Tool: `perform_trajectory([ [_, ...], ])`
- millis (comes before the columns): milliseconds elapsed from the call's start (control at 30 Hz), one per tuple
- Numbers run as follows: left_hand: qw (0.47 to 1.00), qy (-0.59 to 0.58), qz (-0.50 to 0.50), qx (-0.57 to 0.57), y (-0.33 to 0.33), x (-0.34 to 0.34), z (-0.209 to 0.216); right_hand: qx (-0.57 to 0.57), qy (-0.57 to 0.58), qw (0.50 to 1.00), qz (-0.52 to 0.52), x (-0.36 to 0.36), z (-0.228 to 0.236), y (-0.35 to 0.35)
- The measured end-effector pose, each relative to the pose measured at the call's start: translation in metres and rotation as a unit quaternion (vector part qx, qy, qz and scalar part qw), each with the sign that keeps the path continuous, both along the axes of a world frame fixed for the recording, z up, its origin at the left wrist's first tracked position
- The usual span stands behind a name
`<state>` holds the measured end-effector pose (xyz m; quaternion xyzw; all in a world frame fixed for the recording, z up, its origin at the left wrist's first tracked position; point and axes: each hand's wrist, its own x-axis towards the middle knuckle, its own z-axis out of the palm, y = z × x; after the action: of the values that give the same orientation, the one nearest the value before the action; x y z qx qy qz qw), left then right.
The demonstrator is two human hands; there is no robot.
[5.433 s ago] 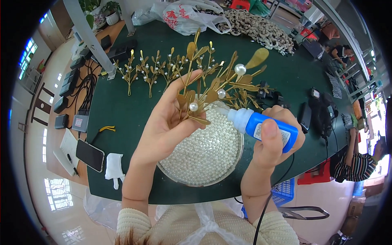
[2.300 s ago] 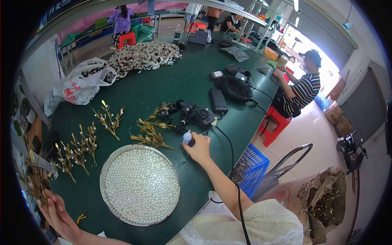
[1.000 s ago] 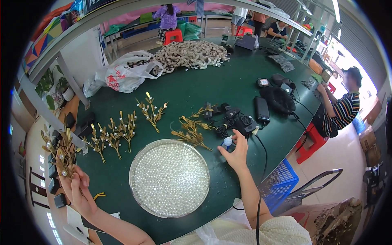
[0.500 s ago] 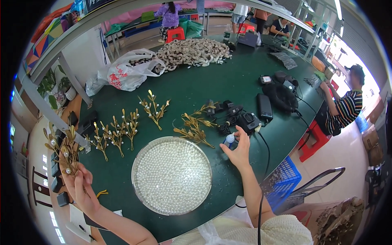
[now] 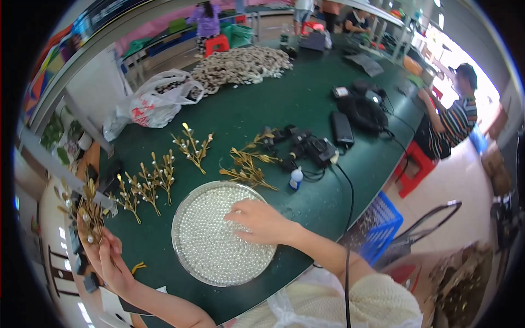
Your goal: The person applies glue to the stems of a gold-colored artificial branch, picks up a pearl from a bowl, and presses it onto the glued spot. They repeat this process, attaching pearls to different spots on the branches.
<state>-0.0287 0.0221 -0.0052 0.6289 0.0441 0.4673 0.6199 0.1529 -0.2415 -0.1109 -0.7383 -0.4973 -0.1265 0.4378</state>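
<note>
Nearest, the right hand rests fingers-down in the round silver tray of white pearl beads; whether it pinches one is unclear, and a careless scoop could scatter beads over the rim onto the dark green table. At left, the left hand grips a gold leaf sprig, which could bend; farther off, the small blue-capped glue bottle stands where a cable tug could tip it
</note>
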Motion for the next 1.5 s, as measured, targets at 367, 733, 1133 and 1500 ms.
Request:
perform_trajectory([
  [367,1.0,-0.002,0.007,-0.008,0.0,-0.003,-0.001,-0.222,0.008,0.974,0.038,-0.005,-0.035,0.016],
  [733,0.996,0.092,-0.009,0.018,-0.049,0.043,0.01,-0.197,0.021,0.979,0.048,-0.008,-0.029,0.021],
  [1133,0.993,0.108,-0.032,-0.021,-0.053,0.056,0.007,-0.182,0.125,0.97,0.104,0.012,0.01,0.035],
  [1500,0.998,0.066,-0.016,0.008,-0.033,0.044,0.004,-0.149,0.052,0.966,0.206,0.016,0.022,0.09],
])
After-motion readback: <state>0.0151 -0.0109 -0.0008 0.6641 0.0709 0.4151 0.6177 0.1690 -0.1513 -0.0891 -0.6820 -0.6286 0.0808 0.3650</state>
